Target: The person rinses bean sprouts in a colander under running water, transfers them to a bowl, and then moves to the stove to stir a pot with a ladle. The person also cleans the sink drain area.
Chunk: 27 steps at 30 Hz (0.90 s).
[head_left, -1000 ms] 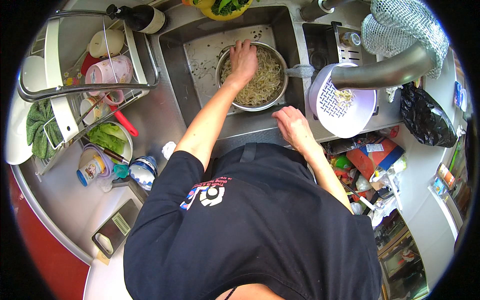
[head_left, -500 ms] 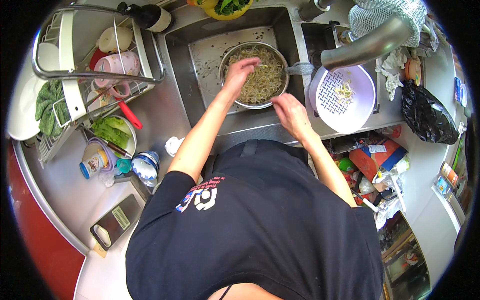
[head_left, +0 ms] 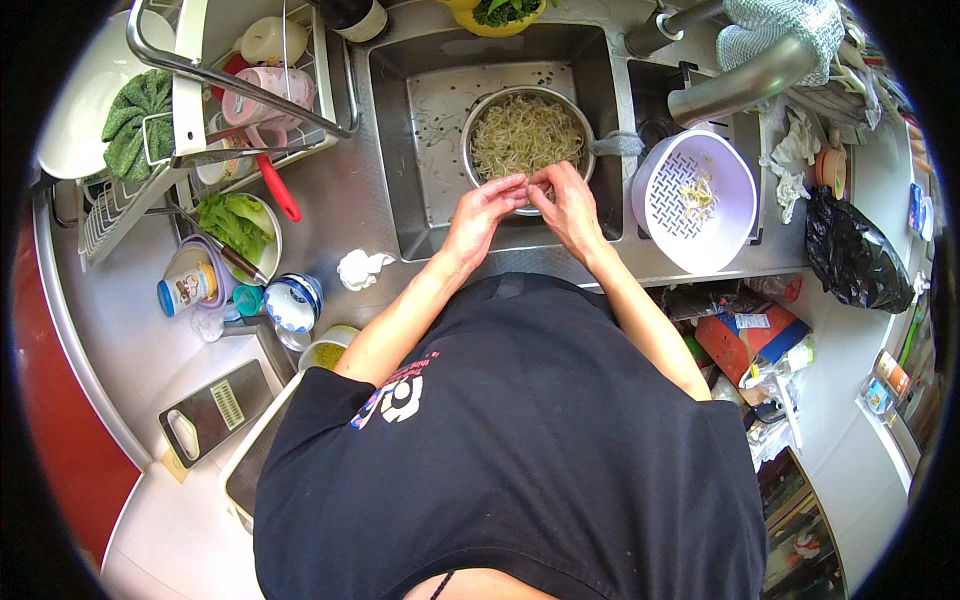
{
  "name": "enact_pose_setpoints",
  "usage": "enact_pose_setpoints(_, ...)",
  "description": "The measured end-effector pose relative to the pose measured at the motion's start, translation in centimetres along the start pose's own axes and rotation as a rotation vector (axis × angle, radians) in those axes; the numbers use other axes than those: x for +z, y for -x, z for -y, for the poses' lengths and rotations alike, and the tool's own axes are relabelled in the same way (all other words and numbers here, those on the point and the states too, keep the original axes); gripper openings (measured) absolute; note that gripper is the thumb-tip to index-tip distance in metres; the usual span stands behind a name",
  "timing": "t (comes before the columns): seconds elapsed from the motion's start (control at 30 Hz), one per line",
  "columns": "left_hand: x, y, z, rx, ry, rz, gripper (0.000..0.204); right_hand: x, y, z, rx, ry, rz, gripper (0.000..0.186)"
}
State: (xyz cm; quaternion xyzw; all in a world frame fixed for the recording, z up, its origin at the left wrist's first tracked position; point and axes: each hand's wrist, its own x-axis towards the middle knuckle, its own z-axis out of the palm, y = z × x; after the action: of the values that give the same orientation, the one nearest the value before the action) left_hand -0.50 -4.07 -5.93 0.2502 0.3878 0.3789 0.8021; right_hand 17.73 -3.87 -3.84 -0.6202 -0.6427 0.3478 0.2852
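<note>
A steel bowl (head_left: 469,130) of pale bean sprouts (head_left: 525,130) sits in the sink (head_left: 426,180). Over the bowl's near edge, my left hand (head_left: 483,212) and my right hand (head_left: 564,205) meet at the fingertips, both with fingers bent in and close together; whatever is between them is too small to make out. Just right of the sink, a lilac colander (head_left: 700,245) holds a small clump of sprouts (head_left: 698,197).
A steel faucet (head_left: 745,80) arches above the colander. On the left stand a dish rack (head_left: 190,120), a bowl of lettuce (head_left: 232,230), jars and a crumpled white tissue (head_left: 360,268). A black plastic bag (head_left: 850,255) lies at the right.
My left hand has come out of the sprouts toward me and met my right hand, which moved slightly up, at the bowl's near edge.
</note>
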Motion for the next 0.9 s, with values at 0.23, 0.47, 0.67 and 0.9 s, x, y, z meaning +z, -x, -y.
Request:
enact_pose_setpoints(0.23,-0.2,1.8,0.6,-0.001,-0.084,-0.083,0.043,2.2,0.8,-0.8,0.429,-0.591,0.165,0.032)
enact_pose_setpoints(0.47,0.2,2.0,0.9,0.119,-0.409,-0.187,0.034,2.8,1.7,-1.1,0.738,-0.944,0.374,0.013)
enact_pose_setpoints(0.67,-1.2,1.3,-0.4,0.616,-1.283,-0.113,0.011,3.8,1.9,-0.9,0.638,-0.695,0.321,0.016)
enact_pose_setpoints(0.9,-0.8,1.6,-1.8,0.651,-1.561,0.061,0.015,3.1,2.1,0.3,0.267,-0.092,0.259,0.024)
